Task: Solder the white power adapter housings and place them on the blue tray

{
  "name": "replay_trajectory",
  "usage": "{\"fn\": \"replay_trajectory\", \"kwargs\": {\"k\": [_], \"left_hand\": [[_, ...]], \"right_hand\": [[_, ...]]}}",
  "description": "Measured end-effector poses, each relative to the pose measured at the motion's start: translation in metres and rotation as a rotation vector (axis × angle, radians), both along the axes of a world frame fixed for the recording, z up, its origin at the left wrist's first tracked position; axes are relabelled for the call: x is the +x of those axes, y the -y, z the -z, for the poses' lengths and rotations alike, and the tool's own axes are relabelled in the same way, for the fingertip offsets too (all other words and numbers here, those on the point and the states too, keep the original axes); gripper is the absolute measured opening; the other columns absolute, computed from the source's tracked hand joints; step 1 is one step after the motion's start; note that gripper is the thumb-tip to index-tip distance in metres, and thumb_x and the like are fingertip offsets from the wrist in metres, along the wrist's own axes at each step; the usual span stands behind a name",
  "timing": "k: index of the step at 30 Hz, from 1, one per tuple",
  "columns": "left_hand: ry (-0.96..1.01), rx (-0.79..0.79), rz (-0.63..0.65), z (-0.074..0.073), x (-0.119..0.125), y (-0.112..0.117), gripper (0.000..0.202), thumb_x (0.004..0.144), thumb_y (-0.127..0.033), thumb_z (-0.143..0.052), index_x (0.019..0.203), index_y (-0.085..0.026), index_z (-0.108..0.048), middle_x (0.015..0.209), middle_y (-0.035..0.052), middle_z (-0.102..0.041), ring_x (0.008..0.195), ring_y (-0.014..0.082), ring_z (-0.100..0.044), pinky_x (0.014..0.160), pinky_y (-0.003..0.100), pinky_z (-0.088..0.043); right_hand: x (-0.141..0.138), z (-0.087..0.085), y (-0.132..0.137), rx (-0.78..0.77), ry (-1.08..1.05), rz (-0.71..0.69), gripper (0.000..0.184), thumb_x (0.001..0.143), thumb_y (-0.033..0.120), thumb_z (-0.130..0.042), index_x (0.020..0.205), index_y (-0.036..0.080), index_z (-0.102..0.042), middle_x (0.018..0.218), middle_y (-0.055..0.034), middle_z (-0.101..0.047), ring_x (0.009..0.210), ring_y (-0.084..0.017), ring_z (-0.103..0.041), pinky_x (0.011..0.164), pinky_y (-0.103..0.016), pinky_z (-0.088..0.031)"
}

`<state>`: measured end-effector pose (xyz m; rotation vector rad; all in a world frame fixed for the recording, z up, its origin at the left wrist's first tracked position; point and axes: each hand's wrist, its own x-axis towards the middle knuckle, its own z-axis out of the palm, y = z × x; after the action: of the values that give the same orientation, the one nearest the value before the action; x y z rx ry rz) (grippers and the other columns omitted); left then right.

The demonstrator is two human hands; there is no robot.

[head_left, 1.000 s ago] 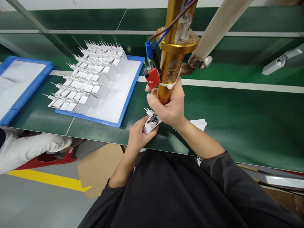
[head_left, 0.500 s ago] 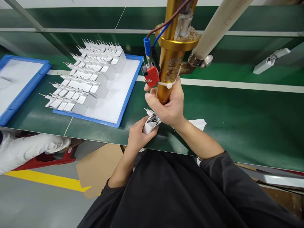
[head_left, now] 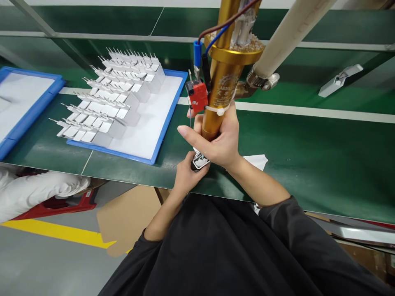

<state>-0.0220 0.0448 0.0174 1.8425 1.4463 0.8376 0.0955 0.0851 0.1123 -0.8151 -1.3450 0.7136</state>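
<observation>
My right hand [head_left: 220, 137] is wrapped round the lower end of a gold metal dispensing gun [head_left: 224, 78], its thumb stretched out to the left. A red switch [head_left: 198, 97] with blue and brown wires is strapped to the gun's side. Just below, my left hand [head_left: 189, 174] grips a small white plastic housing [head_left: 202, 161] with its open side up and parts inside. The gun's tip is hidden behind my right hand, so I cannot tell whether it touches the housing.
Rows of white housings with thin prongs [head_left: 105, 102] stand on a blue-edged tray [head_left: 138, 158] at left. Another blue-edged tray [head_left: 31, 109] lies farther left. A white piece [head_left: 256, 161] lies by my right forearm. One white housing [head_left: 336, 84] sits at the back right. A person's white sleeve [head_left: 40, 187] shows at lower left.
My left hand has moved slightly right and turned the housing, bringing it closer under the gun. My right thumb has lifted away from the gun and now points left.
</observation>
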Motion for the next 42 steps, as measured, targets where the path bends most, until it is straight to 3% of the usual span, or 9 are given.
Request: {"fn": "replay_trajectory", "kwargs": {"k": [5, 11, 21, 26, 32, 36, 39, 42], "left_hand": [[0.168, 0.045, -0.001, 0.006, 0.017, 0.003, 0.034, 0.073, -0.035, -0.070, 0.098, -0.017, -0.057, 0.084, 0.0016, -0.068, 0.071, 0.0151, -0.063, 0.063, 0.024, -0.049], [0.281, 0.083, -0.060, 0.010, 0.025, 0.001, 0.034, 0.070, -0.038, -0.071, 0.088, -0.018, -0.051, 0.068, -0.0024, -0.059, 0.057, 0.0109, -0.053, 0.052, 0.021, -0.042], [0.271, 0.050, -0.066, 0.005, 0.029, 0.003, 0.032, 0.070, -0.037, -0.071, 0.088, -0.018, -0.052, 0.072, -0.0011, -0.062, 0.059, 0.0114, -0.056, 0.053, 0.021, -0.045], [0.165, 0.088, -0.043, 0.004, 0.023, -0.002, 0.032, 0.074, -0.041, -0.070, 0.092, -0.017, -0.057, 0.075, 0.0011, -0.065, 0.067, 0.0161, -0.062, 0.062, 0.026, -0.049], [-0.081, 0.104, 0.132, 0.009, -0.007, -0.022, 0.038, 0.079, -0.036, -0.070, 0.112, -0.019, -0.060, 0.106, 0.0074, -0.069, 0.099, 0.0235, -0.065, 0.085, 0.036, -0.052], [-0.133, 0.293, 0.019, 0.011, -0.020, -0.020, 0.054, 0.078, -0.038, -0.073, 0.124, -0.019, -0.052, 0.121, 0.0110, -0.061, 0.112, 0.0242, -0.059, 0.091, 0.037, -0.051], [-0.193, 0.483, -0.054, 0.015, -0.022, -0.012, 0.044, 0.079, -0.036, -0.073, 0.116, -0.019, -0.056, 0.119, 0.0113, -0.060, 0.112, 0.0232, -0.057, 0.093, 0.037, -0.050], [-0.240, 0.533, -0.024, 0.019, -0.021, -0.009, 0.033, 0.084, -0.032, -0.069, 0.113, -0.021, -0.060, 0.113, 0.0090, -0.063, 0.104, 0.0208, -0.060, 0.092, 0.036, -0.050]], "right_hand": [[-0.003, 0.002, 0.002, 0.048, -0.004, 0.012, 0.032, 0.083, 0.036, -0.062, 0.102, 0.024, -0.040, 0.065, 0.0077, -0.048, 0.068, -0.009, -0.059, 0.076, -0.034, -0.059], [-0.003, 0.005, 0.001, 0.082, -0.046, -0.005, 0.026, 0.085, 0.033, -0.054, 0.105, 0.024, -0.039, 0.089, 0.0020, -0.059, 0.069, -0.008, -0.060, 0.068, -0.031, -0.058], [-0.003, 0.003, -0.003, 0.070, -0.095, -0.011, 0.029, 0.083, 0.037, -0.058, 0.102, 0.024, -0.040, 0.082, 0.0045, -0.058, 0.059, -0.005, -0.054, 0.071, -0.031, -0.058], [0.000, 0.001, -0.003, 0.095, -0.103, -0.066, 0.037, 0.080, 0.045, -0.064, 0.100, 0.025, -0.039, 0.077, 0.0052, -0.053, 0.056, -0.006, -0.051, 0.068, -0.030, -0.057], [0.007, 0.006, -0.014, 0.099, -0.168, -0.130, 0.038, 0.085, 0.053, -0.055, 0.107, 0.028, -0.037, 0.089, 0.0023, -0.057, 0.050, -0.005, -0.044, 0.052, -0.026, -0.050], [0.009, 0.003, -0.018, 0.081, -0.236, -0.131, 0.036, 0.083, 0.049, -0.059, 0.106, 0.029, -0.038, 0.090, 0.0028, -0.057, 0.052, -0.005, -0.046, 0.054, -0.025, -0.050], [0.009, -0.001, -0.018, 0.073, -0.334, -0.166, 0.031, 0.083, 0.040, -0.062, 0.103, 0.027, -0.042, 0.088, 0.0050, -0.057, 0.046, -0.002, -0.041, 0.055, -0.023, -0.051], [0.009, -0.002, -0.018, 0.083, -0.400, -0.199, 0.028, 0.083, 0.031, -0.064, 0.104, 0.025, -0.046, 0.088, 0.0056, -0.057, 0.048, 0.000, -0.044, 0.062, -0.020, -0.054]]}}
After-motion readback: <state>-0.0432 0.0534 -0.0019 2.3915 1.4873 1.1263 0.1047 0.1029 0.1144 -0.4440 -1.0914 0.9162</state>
